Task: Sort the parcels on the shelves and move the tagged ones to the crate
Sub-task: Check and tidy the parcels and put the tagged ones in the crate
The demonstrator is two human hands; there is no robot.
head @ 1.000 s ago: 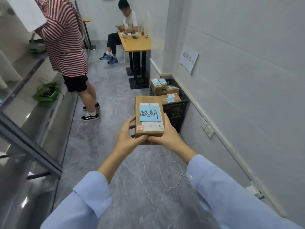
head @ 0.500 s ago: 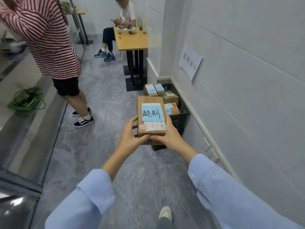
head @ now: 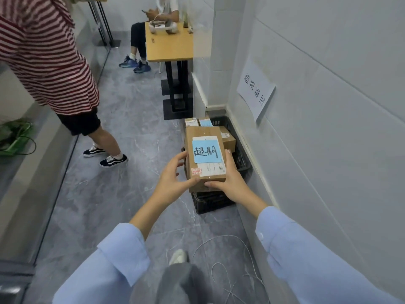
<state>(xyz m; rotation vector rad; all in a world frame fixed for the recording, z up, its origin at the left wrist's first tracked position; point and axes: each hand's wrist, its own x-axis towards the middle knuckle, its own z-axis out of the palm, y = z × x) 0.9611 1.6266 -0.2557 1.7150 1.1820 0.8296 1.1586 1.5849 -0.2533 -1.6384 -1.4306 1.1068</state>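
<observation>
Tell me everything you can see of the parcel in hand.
The parcel is a brown cardboard box, held top face up. A blue note with handwritten characters covers part of a white shipping label, and red stickers mark one near corner. The left hand and right hand grip its near sides, over the black crate.

Left hand (head: 172, 183) — fingers curled round near-left corner of brown cardboard parcel (head: 198, 133); right hand (head: 231, 183) — gripping its right side. Forearms (head: 149, 208) extended, pale-blue sleeves (head: 114, 260).

The parcel (head: 205, 157) covers most of the crate (head: 210, 202), so the boxes (head: 228, 139) inside show only partly. The print on its white label (head: 211, 168) is too small to read. The top edge cuts off the standing person (head: 48, 62) and the seated person (head: 153, 16).
</observation>
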